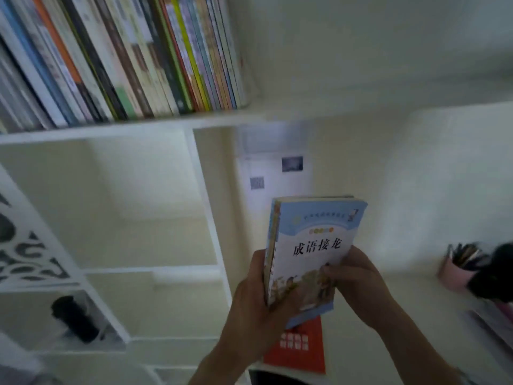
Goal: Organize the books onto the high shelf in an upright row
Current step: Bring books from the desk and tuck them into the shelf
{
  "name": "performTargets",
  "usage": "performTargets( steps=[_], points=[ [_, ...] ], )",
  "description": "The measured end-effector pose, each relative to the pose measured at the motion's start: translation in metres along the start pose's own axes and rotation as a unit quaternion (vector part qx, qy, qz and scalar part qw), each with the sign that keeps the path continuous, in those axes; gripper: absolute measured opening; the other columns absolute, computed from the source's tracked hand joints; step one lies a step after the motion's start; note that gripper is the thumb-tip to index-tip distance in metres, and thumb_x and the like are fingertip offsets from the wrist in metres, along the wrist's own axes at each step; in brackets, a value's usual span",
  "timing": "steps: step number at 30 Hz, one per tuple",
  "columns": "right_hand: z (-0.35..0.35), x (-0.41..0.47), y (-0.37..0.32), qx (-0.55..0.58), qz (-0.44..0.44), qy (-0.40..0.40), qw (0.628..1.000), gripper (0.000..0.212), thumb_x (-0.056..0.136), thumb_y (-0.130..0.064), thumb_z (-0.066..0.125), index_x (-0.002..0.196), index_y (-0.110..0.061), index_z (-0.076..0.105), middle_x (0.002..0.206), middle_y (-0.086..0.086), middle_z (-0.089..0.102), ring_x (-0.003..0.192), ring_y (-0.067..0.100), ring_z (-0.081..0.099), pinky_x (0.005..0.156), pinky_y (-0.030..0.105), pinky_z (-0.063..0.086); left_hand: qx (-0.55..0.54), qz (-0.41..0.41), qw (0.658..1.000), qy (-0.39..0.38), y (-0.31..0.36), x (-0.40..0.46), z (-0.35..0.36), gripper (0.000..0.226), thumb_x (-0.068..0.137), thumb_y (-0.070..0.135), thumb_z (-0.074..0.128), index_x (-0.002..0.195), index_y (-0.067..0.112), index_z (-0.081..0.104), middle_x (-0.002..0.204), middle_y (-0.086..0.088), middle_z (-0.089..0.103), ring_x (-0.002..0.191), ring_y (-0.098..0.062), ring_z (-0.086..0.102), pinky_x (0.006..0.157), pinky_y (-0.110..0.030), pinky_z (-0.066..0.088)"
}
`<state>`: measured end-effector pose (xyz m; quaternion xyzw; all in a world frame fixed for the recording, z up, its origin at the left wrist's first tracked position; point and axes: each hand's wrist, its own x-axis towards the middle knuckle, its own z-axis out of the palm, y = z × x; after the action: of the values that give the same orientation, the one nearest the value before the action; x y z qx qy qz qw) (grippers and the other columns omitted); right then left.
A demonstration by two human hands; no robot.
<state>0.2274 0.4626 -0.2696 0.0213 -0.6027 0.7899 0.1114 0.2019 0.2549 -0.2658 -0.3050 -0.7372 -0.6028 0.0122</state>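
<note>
I hold a small stack of thin books (313,245) upright in front of me; the front one has a light blue cover with Chinese characters. My left hand (255,307) grips the stack's spine side from the left. My right hand (358,276) holds its lower right edge. Above, the high shelf (133,129) carries a leaning row of several books (125,56) on its left part. To the right of that row the shelf board is bare. The row's last book stands well above and left of my stack.
A red book (299,348) lies on the surface below my hands. A pink pen cup (455,270) and a dark object (497,273) stand at the right. White cubby compartments (155,201) sit under the high shelf, with a black cylinder (75,318) in a lower left one.
</note>
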Motion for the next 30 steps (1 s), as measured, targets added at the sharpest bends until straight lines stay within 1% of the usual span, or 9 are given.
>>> performTargets(
  steps=[6,9,11,13,15,17,21,25,30],
  points=[
    [0.067,0.023,-0.122,-0.051,-0.069,-0.05,0.995,0.062,0.074,-0.004,0.066,0.135,-0.01,0.059,0.124,0.017,0.07,0.111,0.041,0.068,0.091,0.057,0.058,-0.019,0.104,0.988,0.114,0.105,0.027,-0.045,0.054,0.089,0.04,0.07,0.136,0.04,0.044,0.117,0.033,0.069,0.098,-0.001,0.073,0.078,-0.027,0.063],
    [0.091,0.03,-0.158,-0.124,-0.118,-0.029,0.985,0.052,0.084,-0.006,0.071,0.133,-0.015,0.057,0.119,0.011,0.072,0.109,0.036,0.069,0.09,0.054,0.058,-0.006,0.15,0.976,0.159,0.139,0.04,-0.057,0.051,0.086,0.04,0.069,0.132,0.035,0.047,0.114,0.037,0.067,0.095,0.005,0.072,0.076,-0.021,0.061],
    [0.101,0.034,-0.176,-0.222,-0.187,0.06,0.955,0.062,0.088,-0.019,0.077,0.14,-0.025,0.044,0.121,-0.001,0.065,0.107,0.02,0.067,0.081,0.036,0.059,0.002,0.175,0.964,0.202,0.158,0.05,-0.057,0.046,0.087,0.044,0.068,0.128,0.034,0.048,0.114,0.035,0.068,0.095,0.007,0.07,0.075,-0.017,0.06],
    [0.106,0.036,-0.194,-0.325,-0.278,0.15,0.891,0.071,0.08,-0.042,0.08,0.139,-0.038,0.04,0.121,-0.009,0.056,0.105,0.007,0.061,0.077,0.03,0.055,0.006,0.194,0.949,0.249,0.174,0.062,-0.052,0.048,0.09,0.05,0.068,0.13,0.034,0.047,0.113,0.028,0.07,0.095,0.005,0.071,0.075,-0.019,0.06],
    [0.112,0.04,-0.214,-0.335,-0.321,0.14,0.875,0.056,0.077,-0.058,0.072,0.126,-0.045,0.049,0.115,-0.01,0.058,0.096,0.005,0.063,0.07,0.03,0.057,0.024,0.217,0.933,0.287,0.193,0.081,-0.046,0.046,0.093,0.046,0.068,0.13,0.031,0.045,0.108,0.018,0.073,0.089,0.004,0.072,0.069,-0.02,0.061],
    [0.121,0.051,-0.235,-0.287,-0.306,0.082,0.904,0.05,0.076,-0.066,0.063,0.121,-0.046,0.055,0.112,-0.006,0.064,0.091,0.006,0.068,0.069,0.031,0.06,0.054,0.249,0.917,0.306,0.21,0.108,-0.039,0.039,0.099,0.041,0.063,0.13,0.03,0.044,0.106,0.015,0.072,0.085,0.004,0.071,0.066,-0.018,0.059],
    [0.125,0.103,-0.272,-0.26,-0.284,0.035,0.922,0.051,0.079,-0.074,0.065,0.124,-0.052,0.055,0.118,0.0,0.066,0.104,0.016,0.069,0.088,0.045,0.06,0.109,0.283,0.897,0.321,0.228,0.175,-0.031,0.038,0.106,0.033,0.055,0.14,0.023,0.04,0.112,0.01,0.073,0.088,0.0,0.072,0.07,-0.02,0.061],
    [0.12,0.153,-0.283,-0.231,-0.243,-0.015,0.942,0.066,0.068,-0.067,0.076,0.126,-0.04,0.061,0.109,0.002,0.07,0.102,0.017,0.071,0.077,0.035,0.061,0.152,0.28,0.891,0.323,0.204,0.236,-0.035,0.041,0.106,0.028,0.054,0.142,0.018,0.038,0.103,0.009,0.073,0.079,-0.002,0.073,0.065,-0.025,0.063],
    [0.1,0.2,-0.262,-0.29,-0.149,-0.04,0.945,0.065,0.067,-0.063,0.078,0.126,-0.042,0.058,0.11,0.002,0.071,0.096,0.017,0.072,0.074,0.031,0.059,0.26,0.241,0.918,0.178,0.154,0.263,-0.051,0.079,0.092,0.038,0.072,0.154,0.016,0.027,0.127,0.004,0.069,0.105,-0.008,0.071,0.087,-0.017,0.058]
  ],
)
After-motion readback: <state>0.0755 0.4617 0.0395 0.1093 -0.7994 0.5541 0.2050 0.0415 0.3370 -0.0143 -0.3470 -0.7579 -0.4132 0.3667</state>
